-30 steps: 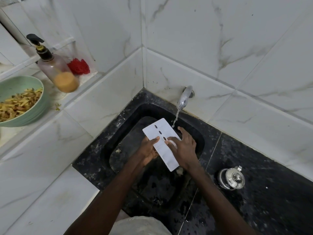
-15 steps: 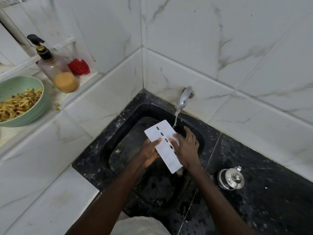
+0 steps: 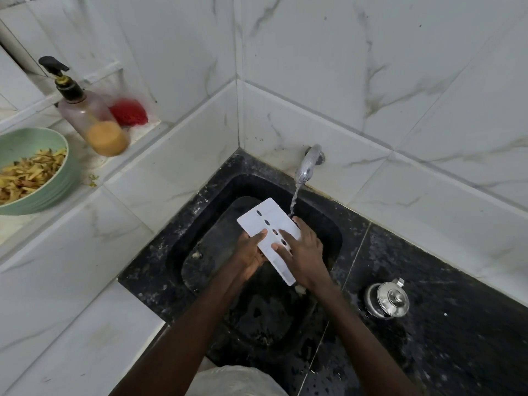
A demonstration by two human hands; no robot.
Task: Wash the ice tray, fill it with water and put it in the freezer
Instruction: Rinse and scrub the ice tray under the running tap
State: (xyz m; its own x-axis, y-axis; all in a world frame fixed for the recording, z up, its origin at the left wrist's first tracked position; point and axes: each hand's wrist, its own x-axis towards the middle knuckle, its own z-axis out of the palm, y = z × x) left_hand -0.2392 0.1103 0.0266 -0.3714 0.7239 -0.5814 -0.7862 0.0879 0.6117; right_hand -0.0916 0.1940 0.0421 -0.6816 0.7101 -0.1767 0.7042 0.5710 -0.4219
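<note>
Ice tray (image 3: 268, 232) over the black sink (image 3: 200, 212), washing step in hand: you hold it above the basin, just left of the thin stream (image 3: 294, 201) from the tap (image 3: 307, 164), which lands at your right fingers by the tray's far right edge. Your left hand (image 3: 251, 252) clamps the left long edge, thumb on top. Your right hand (image 3: 303, 252) lies spread flat on the white face (the side with a row of dark oval holes, turned up to the camera). The long axis runs diagonally, far end toward the wall corner, near end toward your right forearm. Next, likely: rinse both faces, then level the cup side under the stream to fill.
</note>
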